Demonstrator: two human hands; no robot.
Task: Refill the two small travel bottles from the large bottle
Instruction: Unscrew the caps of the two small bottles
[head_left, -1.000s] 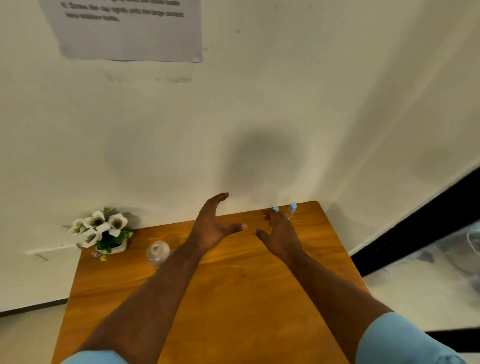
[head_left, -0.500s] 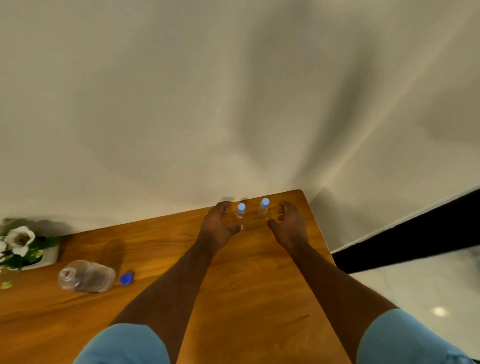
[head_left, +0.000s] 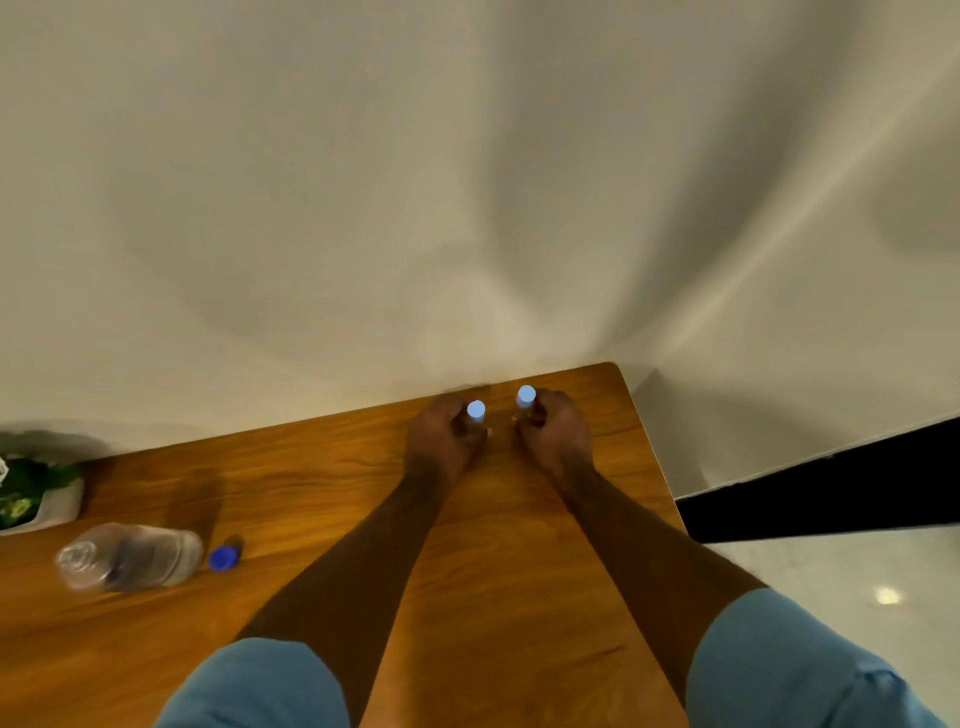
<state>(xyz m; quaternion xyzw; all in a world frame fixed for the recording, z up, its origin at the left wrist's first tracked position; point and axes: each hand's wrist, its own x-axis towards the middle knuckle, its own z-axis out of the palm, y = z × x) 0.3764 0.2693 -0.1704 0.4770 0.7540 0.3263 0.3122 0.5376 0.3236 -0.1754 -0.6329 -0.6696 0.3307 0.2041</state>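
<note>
Two small travel bottles with pale blue caps stand upright at the far right of the wooden table (head_left: 311, 467), near the wall. My left hand (head_left: 441, 441) is wrapped around the left travel bottle (head_left: 476, 410). The right travel bottle (head_left: 525, 396) is gripped by my right hand (head_left: 558, 436). Only the caps and a bit of the necks show above my fingers. The large clear bottle (head_left: 130, 556) stands at the left, uncapped, with its blue cap (head_left: 223, 558) lying on the table beside it.
A white pot with flowers (head_left: 31, 499) stands at the far left against the wall. The table's right edge (head_left: 654, 467) drops off to a pale floor and a dark strip. The wall runs right behind the small bottles.
My hands reached forward and closed around the two small bottles, one in each. The view tilted down and right, so the large bottle and its cap now show at the left.
</note>
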